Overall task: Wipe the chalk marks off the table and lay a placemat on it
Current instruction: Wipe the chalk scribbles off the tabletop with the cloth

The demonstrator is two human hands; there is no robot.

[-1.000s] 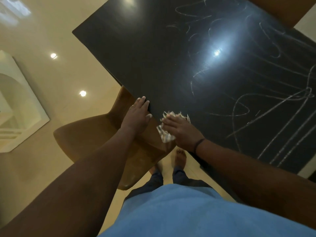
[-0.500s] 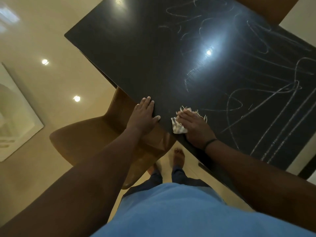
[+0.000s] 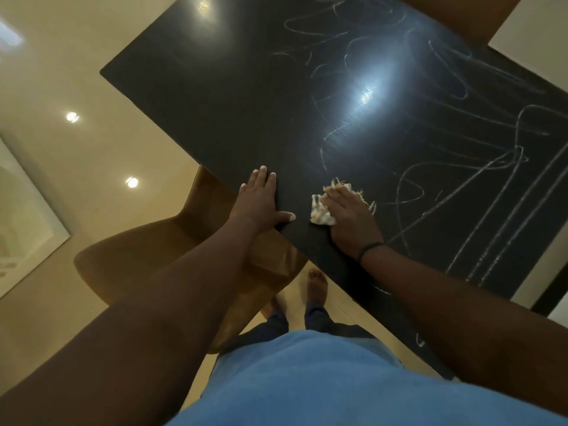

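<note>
A black table (image 3: 246, 96) fills the upper right, with white chalk marks (image 3: 461, 167) scribbled over its right half. My right hand (image 3: 350, 219) lies flat on a crumpled pale cloth (image 3: 319, 210) and presses it onto the tabletop near the front edge. The cloth's frayed edge shows beyond my fingers. At the table's edge, left of the cloth, my left hand (image 3: 261, 201) rests flat with straight fingers. No placemat is in view.
A brown chair (image 3: 147, 265) stands under the table's near edge, below my left arm. A second brown chair (image 3: 467, 13) is at the far side. My bare feet (image 3: 316, 284) stand on the glossy cream floor (image 3: 76, 167).
My right hand has slid the cloth up and to the right, further onto the tabletop. My left hand has stayed at the table's edge.
</note>
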